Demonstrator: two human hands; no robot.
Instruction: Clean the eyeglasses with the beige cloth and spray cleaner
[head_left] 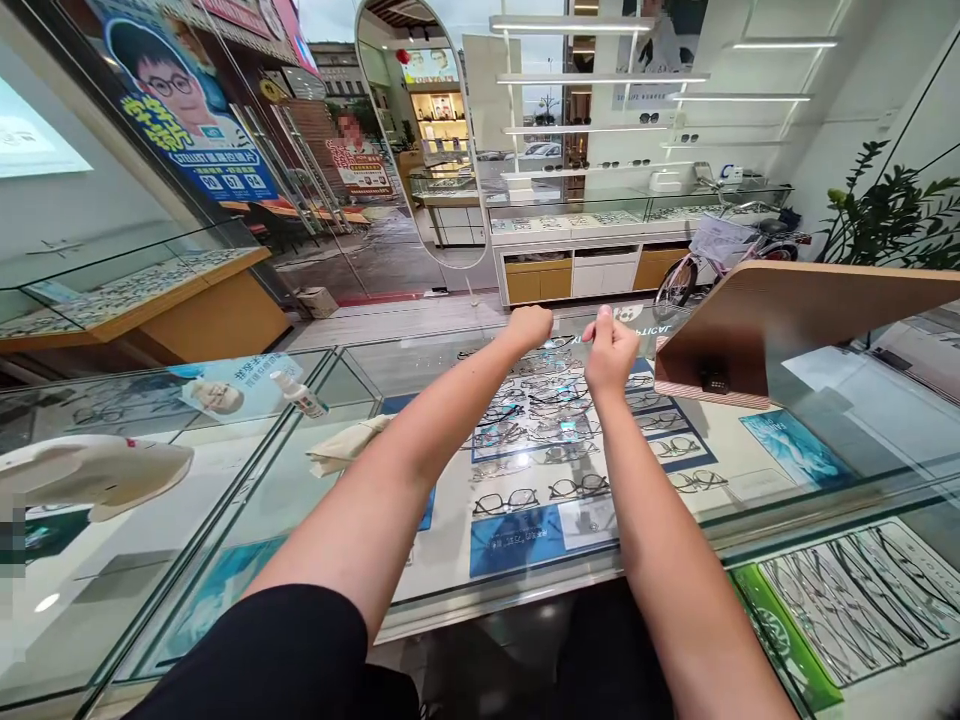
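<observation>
My left hand (531, 325) reaches out over the far part of the glass display counter (420, 365), its fingers curled closed. To its right my right hand (611, 355) is also closed, with the thumb pointing up. The hands are a little apart. Whatever is in them, if anything, is hidden or too small to name. Beneath my arms, rows of eyeglasses (506, 500) lie inside the counter. A beige cloth (346, 445) rests on the glass left of my left forearm, near a small white spray bottle (298, 393).
A wooden-backed stand (795, 325) rises at the right. A white cap-like object (97, 470) sits at the left. At front right is a tray of eyeglass frames (862, 600). Beyond the counter are an oval mirror (424, 130), a bicycle (720, 250) and a plant (870, 215).
</observation>
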